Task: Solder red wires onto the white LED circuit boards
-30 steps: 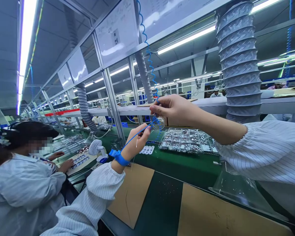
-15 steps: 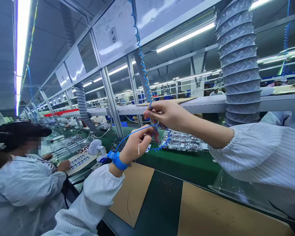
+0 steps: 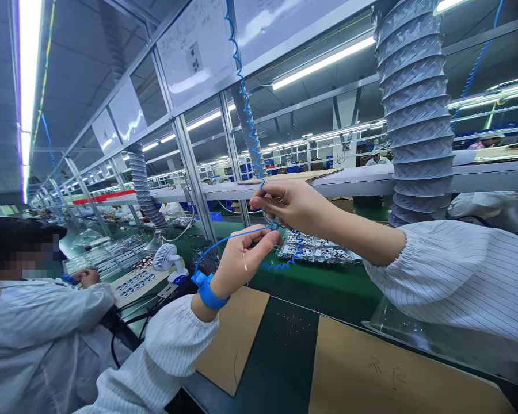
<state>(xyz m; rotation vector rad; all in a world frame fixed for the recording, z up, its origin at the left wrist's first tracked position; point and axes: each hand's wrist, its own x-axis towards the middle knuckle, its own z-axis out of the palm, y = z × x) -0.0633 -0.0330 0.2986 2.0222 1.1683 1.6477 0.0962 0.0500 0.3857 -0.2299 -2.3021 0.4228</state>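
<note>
My right hand (image 3: 300, 202) pinches the blue coiled cord (image 3: 251, 123) that hangs from the frame above. Just below and to the left, my left hand (image 3: 246, 253) has its thumb and fingers closed on the same cord. Around my left wrist sits a blue wrist strap (image 3: 213, 294), and its straight lead arcs up to my left fingers. A slack loop of coils dangles below my hands. The fingertips of both hands partly hide where the cord is gripped.
Cardboard sheets (image 3: 397, 368) lie on the green bench (image 3: 289, 356). Behind my hands are bagged small parts (image 3: 322, 247). A small white fan (image 3: 166, 257) stands left, near a seated co-worker (image 3: 38, 322). A grey duct (image 3: 416, 115) hangs at right.
My left hand has lowered slightly, and its thumb now lies straighter along the cord. My right hand keeps its pinch. The co-worker's hands have moved left, away from the sheet of parts.
</note>
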